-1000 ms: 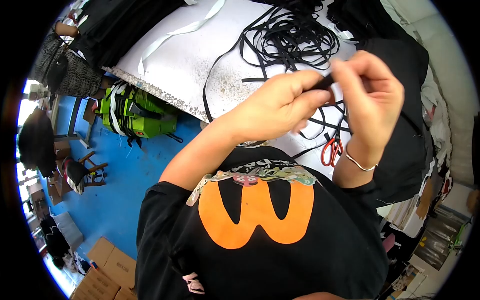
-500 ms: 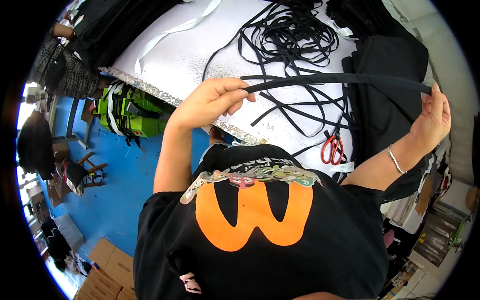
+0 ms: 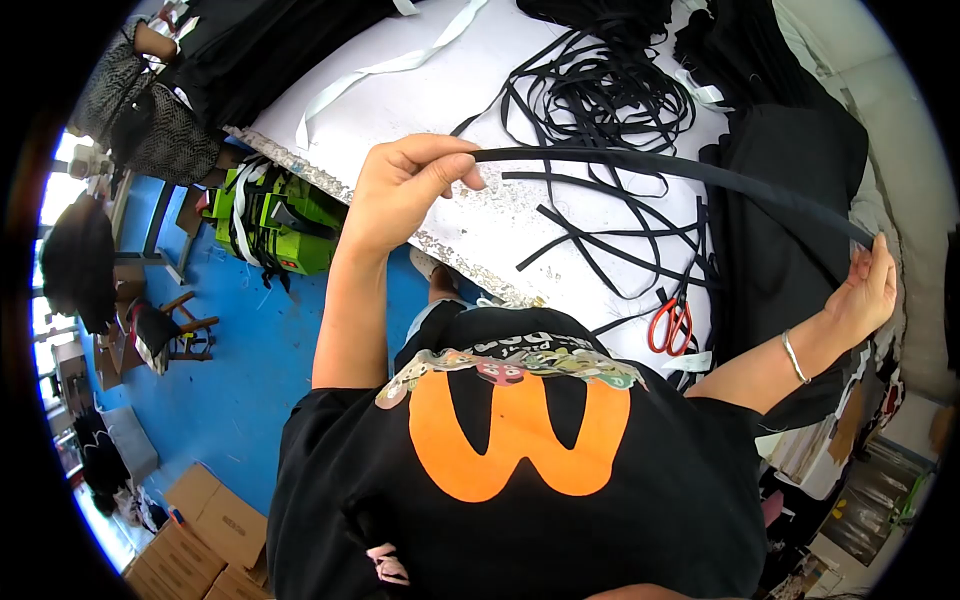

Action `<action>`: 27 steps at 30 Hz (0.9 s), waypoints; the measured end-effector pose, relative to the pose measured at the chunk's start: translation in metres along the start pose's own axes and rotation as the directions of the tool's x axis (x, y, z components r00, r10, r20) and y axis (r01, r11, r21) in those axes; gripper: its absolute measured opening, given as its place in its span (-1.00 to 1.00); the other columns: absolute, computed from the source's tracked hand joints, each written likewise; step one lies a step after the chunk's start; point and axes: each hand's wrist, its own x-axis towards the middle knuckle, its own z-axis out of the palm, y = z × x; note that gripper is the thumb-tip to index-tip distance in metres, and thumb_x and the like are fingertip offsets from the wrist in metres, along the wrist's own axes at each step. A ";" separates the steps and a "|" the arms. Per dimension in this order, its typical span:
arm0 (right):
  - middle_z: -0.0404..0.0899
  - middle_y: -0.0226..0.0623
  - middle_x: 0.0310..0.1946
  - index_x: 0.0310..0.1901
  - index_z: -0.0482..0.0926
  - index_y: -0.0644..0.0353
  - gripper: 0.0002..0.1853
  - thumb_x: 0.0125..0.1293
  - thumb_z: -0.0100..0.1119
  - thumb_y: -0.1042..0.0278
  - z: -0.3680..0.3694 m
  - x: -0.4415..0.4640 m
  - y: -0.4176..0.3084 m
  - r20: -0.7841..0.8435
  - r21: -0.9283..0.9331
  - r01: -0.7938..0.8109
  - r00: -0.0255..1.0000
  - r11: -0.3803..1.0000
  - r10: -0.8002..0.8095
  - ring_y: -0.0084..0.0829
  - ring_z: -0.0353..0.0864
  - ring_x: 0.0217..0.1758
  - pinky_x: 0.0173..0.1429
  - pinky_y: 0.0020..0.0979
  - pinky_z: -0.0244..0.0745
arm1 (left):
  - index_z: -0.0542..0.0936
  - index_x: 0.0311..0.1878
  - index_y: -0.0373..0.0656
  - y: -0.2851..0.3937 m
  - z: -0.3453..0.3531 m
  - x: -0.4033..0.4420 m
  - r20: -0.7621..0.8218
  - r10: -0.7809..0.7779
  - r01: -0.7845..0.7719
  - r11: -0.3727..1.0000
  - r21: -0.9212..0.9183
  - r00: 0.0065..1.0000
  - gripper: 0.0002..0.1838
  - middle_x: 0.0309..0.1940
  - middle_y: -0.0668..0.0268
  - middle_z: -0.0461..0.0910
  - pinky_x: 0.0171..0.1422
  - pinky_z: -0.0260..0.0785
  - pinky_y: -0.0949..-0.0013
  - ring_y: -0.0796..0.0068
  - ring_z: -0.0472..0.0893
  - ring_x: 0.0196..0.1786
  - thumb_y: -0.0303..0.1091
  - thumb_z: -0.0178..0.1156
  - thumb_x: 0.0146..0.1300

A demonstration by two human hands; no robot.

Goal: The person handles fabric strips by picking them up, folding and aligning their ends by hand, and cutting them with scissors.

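A long black strip is stretched between my two hands over the white table. My left hand pinches its left end between thumb and fingers. At the far right, my right hand grips the other end near black cloth. Beneath the strip lie several loose black strips, and a tangled heap of black strips is farther back. Red-handled scissors rest near the table's front edge, below the strip and between my hands.
A white ribbon crosses the table at the back left, near piled black fabric. A green crate stands on the blue floor. A person in a patterned garment is at the upper left. Cardboard boxes sit at the lower left.
From close together, my hands have moved apart, and the black strip is now stretched between them. Since half a second ago my left hand has shifted slightly left and my right hand lower.
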 end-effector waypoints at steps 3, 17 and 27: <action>0.35 -0.49 -0.67 -0.63 0.46 0.21 -0.70 0.23 0.29 0.50 -0.007 -0.001 0.007 -0.040 -0.023 -0.016 0.999 1.000 0.015 -0.68 0.28 -0.58 -0.37 -0.62 0.29 | 0.69 -0.19 -0.29 0.008 0.002 0.003 -0.019 0.023 -0.023 1.000 -0.013 1.000 -0.84 -0.45 0.30 0.69 -0.28 0.34 0.58 0.65 0.56 -0.35 -0.43 0.28 0.19; 0.44 -0.47 -0.64 -0.55 0.54 0.24 -0.78 0.24 0.28 0.47 -0.045 -0.034 0.032 -0.147 -0.051 -0.153 0.978 0.987 0.145 -0.68 0.36 -0.56 -0.34 -0.62 0.35 | 0.65 -0.28 -0.31 0.011 0.009 0.016 -0.033 0.128 -0.126 0.991 0.052 0.991 -0.92 -0.44 0.29 0.63 -0.31 0.33 0.59 0.63 0.53 -0.40 -0.54 0.31 0.15; 0.43 -0.45 -0.53 -0.24 0.54 0.27 -0.91 0.35 0.18 0.43 -0.085 -0.067 0.080 0.171 0.542 -0.475 0.870 0.693 0.462 -0.70 0.26 -0.58 -0.35 -0.57 0.28 | 0.62 -0.36 -0.37 0.037 0.002 0.020 0.098 0.260 -0.278 0.901 0.334 0.961 -0.96 -0.47 0.30 0.59 -0.28 0.32 0.58 0.60 0.51 -0.40 -0.64 0.25 0.09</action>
